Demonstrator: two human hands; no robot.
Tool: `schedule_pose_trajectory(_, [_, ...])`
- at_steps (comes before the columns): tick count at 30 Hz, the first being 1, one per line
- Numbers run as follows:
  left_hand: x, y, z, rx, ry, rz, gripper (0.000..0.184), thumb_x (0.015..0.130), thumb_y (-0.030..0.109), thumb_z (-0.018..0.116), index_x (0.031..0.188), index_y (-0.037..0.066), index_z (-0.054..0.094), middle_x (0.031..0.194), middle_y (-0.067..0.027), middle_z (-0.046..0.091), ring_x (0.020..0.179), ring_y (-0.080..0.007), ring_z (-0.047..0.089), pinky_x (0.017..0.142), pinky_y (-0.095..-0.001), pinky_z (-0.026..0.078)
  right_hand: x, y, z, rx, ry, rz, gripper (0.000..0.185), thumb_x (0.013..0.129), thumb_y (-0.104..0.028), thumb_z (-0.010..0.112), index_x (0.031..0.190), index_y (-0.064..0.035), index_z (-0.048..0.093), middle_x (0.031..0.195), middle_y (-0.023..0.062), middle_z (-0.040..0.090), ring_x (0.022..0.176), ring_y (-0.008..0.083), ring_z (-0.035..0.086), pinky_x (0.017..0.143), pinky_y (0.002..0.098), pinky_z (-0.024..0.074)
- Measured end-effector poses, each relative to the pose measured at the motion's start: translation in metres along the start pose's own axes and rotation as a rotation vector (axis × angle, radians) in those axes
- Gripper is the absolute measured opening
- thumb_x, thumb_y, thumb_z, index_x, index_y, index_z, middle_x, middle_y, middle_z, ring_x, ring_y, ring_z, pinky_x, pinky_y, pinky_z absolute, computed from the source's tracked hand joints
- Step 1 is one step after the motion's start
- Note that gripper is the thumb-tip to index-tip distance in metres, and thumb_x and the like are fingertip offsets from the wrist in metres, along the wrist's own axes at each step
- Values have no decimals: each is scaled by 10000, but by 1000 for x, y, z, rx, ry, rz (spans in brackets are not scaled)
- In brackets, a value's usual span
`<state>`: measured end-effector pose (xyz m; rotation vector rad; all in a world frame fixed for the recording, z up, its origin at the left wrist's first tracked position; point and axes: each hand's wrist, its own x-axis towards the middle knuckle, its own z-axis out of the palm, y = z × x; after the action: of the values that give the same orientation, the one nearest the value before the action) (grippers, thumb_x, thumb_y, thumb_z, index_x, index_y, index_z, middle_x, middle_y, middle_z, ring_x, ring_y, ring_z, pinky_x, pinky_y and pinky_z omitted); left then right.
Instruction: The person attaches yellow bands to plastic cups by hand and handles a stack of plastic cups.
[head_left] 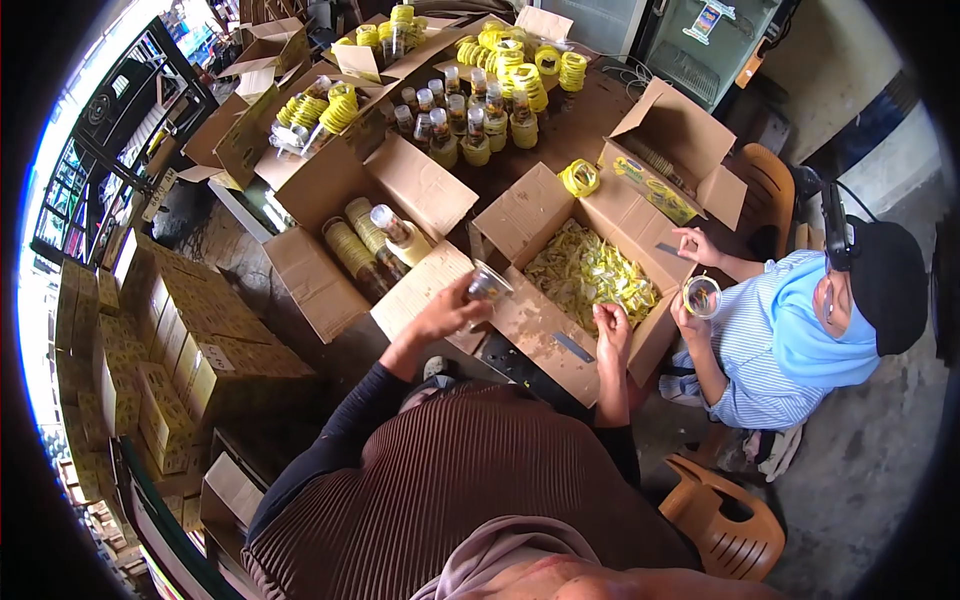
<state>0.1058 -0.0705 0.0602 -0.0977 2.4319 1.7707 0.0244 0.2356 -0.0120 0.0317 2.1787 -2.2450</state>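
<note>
My left hand (452,312) is closed around a clear round plastic container (489,284), held over a cardboard flap between two open boxes. My right hand (612,342) is raised at the near edge of the open carton (543,238) of crumpled yellow and clear wrapper scraps (590,268). Its fingers are drawn together, and what they hold, if anything, is too small to make out. Just left of it, a flat grey metal strip (573,347) lies on the carton's flap. Left of the carton, another open box (320,265) holds stacked yellowish rolls and a clear-topped jar (400,236).
A co-worker (800,340) at the right holds a round clear container (702,296) and a grey strip (672,250). Jars with yellow bands (476,130) crowd the table's back. Stacked cartons (210,340) stand left; an orange chair (725,520) is near right.
</note>
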Motion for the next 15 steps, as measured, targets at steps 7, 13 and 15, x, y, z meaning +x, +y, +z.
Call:
schedule_pose_trajectory(7, [-35, 11, -147, 619, 494, -11, 681, 689, 187, 785, 1284, 42, 486, 1041, -194, 642, 922, -313, 656, 782, -400, 526, -28, 9, 56, -187, -41, -28, 117, 905, -116, 668, 895, -7, 627, 757, -12, 572, 694, 58, 508, 637, 227, 427])
schedule_pose_trajectory(13, [-10, 25, -211, 1012, 320, 188, 429, 638, 146, 773, 1034, 107, 614, 1043, -105, 629, 884, -323, 647, 749, -409, 517, -51, -8, 96, -416, 25, -263, 109, 871, -67, 689, 889, 13, 616, 773, 67, 611, 669, 113, 564, 635, 269, 472])
schedule_pose_trajectory(15, [13, 23, -215, 1116, 223, 174, 417, 631, 148, 778, 1019, 111, 630, 1040, -100, 631, 882, -309, 649, 741, -401, 521, -58, -15, 103, -436, 49, -282, 113, 862, -60, 696, 891, 14, 616, 780, 82, 618, 658, 127, 572, 631, 278, 478])
